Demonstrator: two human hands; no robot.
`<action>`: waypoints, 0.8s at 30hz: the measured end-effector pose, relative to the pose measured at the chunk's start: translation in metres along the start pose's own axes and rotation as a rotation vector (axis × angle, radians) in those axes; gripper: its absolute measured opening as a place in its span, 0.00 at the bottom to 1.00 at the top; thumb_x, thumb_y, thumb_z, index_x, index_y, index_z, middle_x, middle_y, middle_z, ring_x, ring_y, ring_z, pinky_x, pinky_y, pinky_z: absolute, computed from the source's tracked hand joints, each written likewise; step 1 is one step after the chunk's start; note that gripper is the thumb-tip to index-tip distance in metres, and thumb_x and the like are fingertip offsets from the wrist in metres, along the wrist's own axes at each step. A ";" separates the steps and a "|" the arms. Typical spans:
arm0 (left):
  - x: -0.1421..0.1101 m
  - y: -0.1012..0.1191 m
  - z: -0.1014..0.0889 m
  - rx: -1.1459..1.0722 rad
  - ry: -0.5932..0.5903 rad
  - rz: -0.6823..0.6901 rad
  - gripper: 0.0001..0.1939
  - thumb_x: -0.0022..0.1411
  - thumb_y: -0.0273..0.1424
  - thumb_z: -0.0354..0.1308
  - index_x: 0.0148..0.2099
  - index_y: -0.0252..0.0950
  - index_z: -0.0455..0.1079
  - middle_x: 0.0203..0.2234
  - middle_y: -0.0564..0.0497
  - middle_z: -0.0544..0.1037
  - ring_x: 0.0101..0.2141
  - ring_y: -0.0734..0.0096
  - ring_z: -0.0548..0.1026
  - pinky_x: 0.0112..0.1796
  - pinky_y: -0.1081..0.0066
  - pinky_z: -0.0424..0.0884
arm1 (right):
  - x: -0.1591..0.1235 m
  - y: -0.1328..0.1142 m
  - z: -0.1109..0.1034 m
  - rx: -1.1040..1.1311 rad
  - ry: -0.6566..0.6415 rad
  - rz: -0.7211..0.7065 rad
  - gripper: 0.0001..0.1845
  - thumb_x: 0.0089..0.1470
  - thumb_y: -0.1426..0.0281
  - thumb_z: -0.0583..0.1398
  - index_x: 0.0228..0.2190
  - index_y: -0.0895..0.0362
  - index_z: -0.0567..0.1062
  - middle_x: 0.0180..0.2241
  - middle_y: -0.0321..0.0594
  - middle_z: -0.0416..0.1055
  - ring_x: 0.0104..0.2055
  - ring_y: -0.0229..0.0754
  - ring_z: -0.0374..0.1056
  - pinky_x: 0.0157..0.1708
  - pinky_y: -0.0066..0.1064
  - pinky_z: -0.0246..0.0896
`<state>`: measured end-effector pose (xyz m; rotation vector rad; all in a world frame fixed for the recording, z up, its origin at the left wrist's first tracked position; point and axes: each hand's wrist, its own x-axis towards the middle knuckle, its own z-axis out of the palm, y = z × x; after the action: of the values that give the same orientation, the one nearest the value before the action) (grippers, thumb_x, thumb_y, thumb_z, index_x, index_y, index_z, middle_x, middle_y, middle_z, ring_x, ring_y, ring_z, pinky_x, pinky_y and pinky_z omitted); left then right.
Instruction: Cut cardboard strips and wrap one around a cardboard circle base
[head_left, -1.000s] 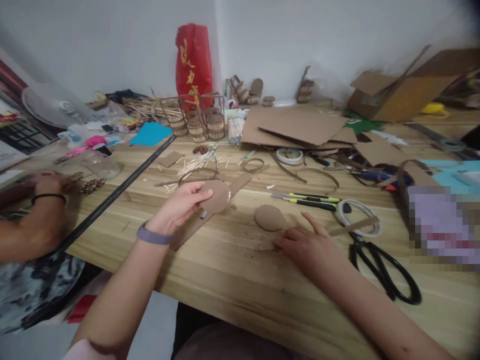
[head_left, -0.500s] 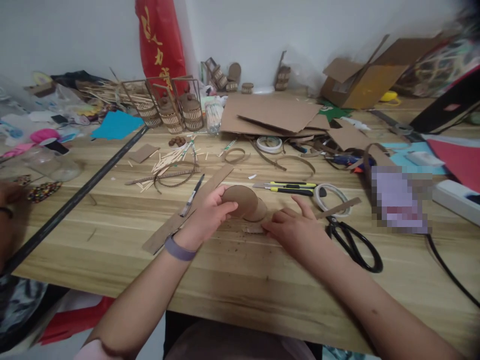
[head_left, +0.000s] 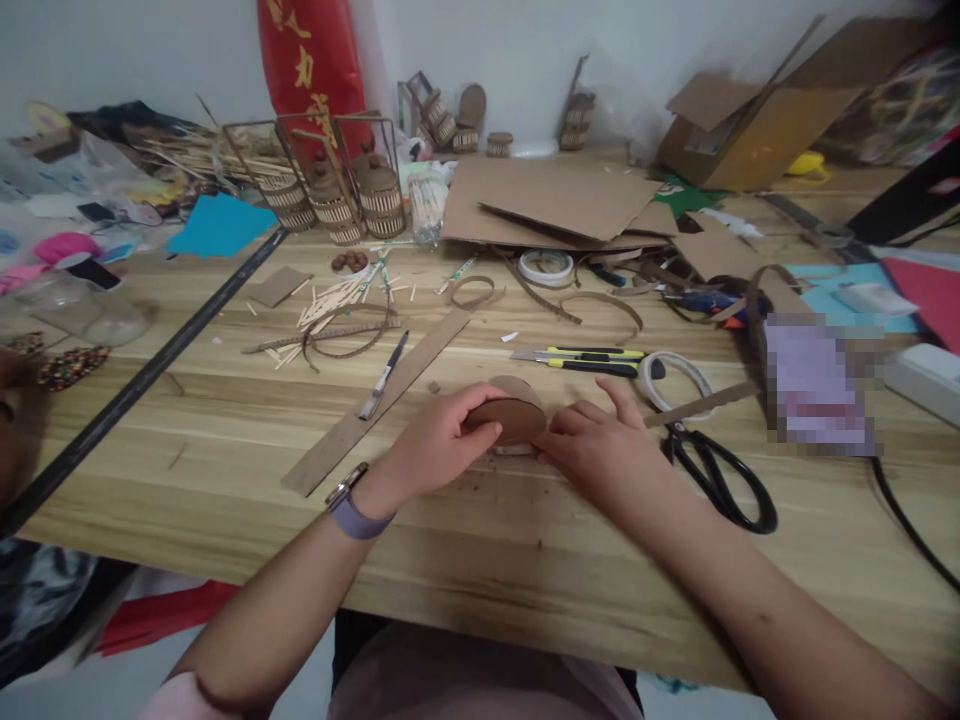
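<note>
My left hand (head_left: 431,445) grips a round brown cardboard disc (head_left: 506,418) by its left edge, thumb on top, tilted over the table. Behind it shows part of another round cardboard piece (head_left: 516,385). A light edge shows beneath the disc; I cannot tell which piece it belongs to. My right hand (head_left: 596,435) is closed at the disc's right side, thumb and index finger pinched, another finger raised. A narrow brown cardboard strip (head_left: 701,403) runs out from behind this hand to the right, across a tape roll (head_left: 711,385); its pinched end is mostly hidden.
Black-handled scissors (head_left: 724,485) lie right of my right hand, yellow-black cutters (head_left: 592,358) beyond. A pen (head_left: 386,375) rests on a long cardboard strip (head_left: 315,465). Farther back are small sticks (head_left: 337,300), cardboard sheets (head_left: 540,195) and small baskets (head_left: 337,210). Another person's arm shows far left.
My left hand has moved right and tilted the disc flatter, over the other round piece and close to my right fingertips. The narrow strip has slid slightly right. The view has shifted a little.
</note>
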<state>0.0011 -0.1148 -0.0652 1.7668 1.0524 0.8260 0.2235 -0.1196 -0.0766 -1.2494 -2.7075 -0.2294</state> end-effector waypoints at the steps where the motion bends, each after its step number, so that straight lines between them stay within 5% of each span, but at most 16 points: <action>1: 0.000 0.001 0.000 0.044 -0.006 -0.004 0.15 0.61 0.27 0.54 0.50 0.38 0.71 0.44 0.51 0.79 0.45 0.64 0.76 0.44 0.69 0.72 | 0.000 0.000 -0.001 -0.005 -0.009 0.003 0.06 0.55 0.73 0.64 0.29 0.51 0.80 0.28 0.35 0.74 0.37 0.43 0.67 0.62 0.52 0.35; 24: -0.003 0.009 0.001 0.244 -0.049 -0.024 0.17 0.59 0.24 0.52 0.49 0.39 0.73 0.38 0.54 0.81 0.35 0.70 0.76 0.33 0.74 0.68 | 0.000 -0.001 0.001 -0.010 -0.013 0.007 0.08 0.56 0.73 0.64 0.25 0.53 0.78 0.27 0.35 0.73 0.37 0.43 0.67 0.61 0.52 0.33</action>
<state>0.0036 -0.1196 -0.0580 1.9633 1.1799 0.6583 0.2231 -0.1199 -0.0775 -1.2676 -2.7150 -0.2351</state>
